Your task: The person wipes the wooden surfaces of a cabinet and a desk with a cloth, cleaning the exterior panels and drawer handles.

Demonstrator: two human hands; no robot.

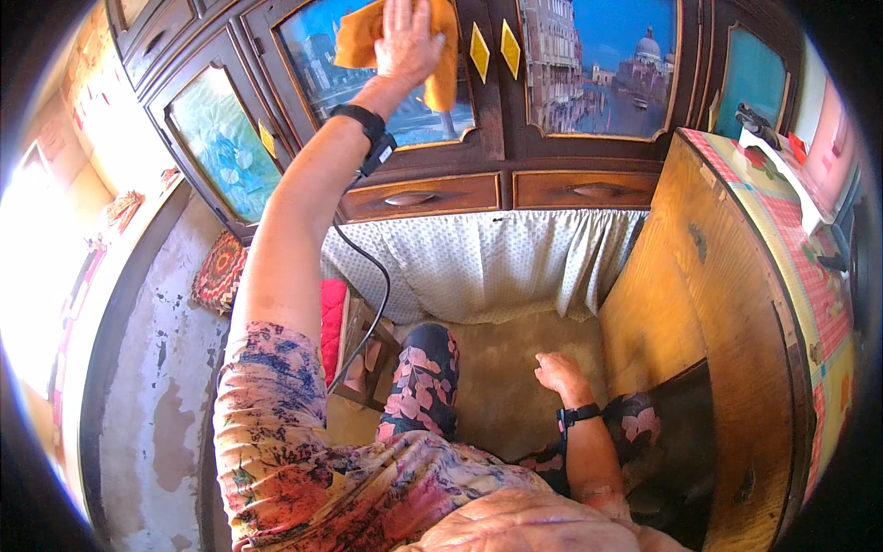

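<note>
My left hand lies flat, fingers spread a little, on an orange cloth, pressing it against the picture panel of a dark wooden cabinet door. Part of the cloth hangs below the hand, and its left part reaches past the thumb side. My right hand hangs low over the floor, away from the cabinet, with its fingers curled; whether anything is inside them cannot be made out. To the right of the cloth are two yellow diamond-shaped door plates. Both wrists wear black bands, and a black cable runs down from the left one.
Beneath the doors are two wooden drawers and a dotted white curtain. A wooden furniture side with a checked cloth on top stands at the right. Left of my legs is a stool with a red cushion.
</note>
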